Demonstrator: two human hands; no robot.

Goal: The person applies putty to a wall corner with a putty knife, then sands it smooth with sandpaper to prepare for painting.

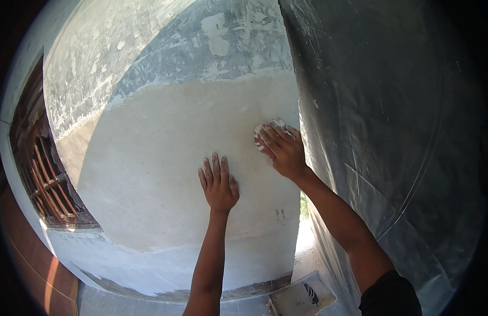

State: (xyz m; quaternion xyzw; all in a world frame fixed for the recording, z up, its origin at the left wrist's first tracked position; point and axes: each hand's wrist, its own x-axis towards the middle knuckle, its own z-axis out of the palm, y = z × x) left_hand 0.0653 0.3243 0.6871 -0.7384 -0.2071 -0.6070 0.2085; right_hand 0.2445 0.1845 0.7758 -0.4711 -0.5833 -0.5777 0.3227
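My left hand [219,185] lies flat against the smooth, pale plastered wall [165,158], fingers spread and holding nothing. Higher up and to the right, my right hand [287,152] presses a roundish, reddish pad [264,142] crusted with white to the same wall. Its exact kind I cannot make out, since the fingers cover part of it. Whitish dust marks the fingertips of both hands. Above the smooth patch, the wall turns rough, bluish and blotchy.
A grey plastic sheet [391,131] hangs along the wall's right edge, close by my right forearm. On the left is a window with wooden bars [49,179]. A shallow container [302,296] with a dark mark sits on the floor at lower right.
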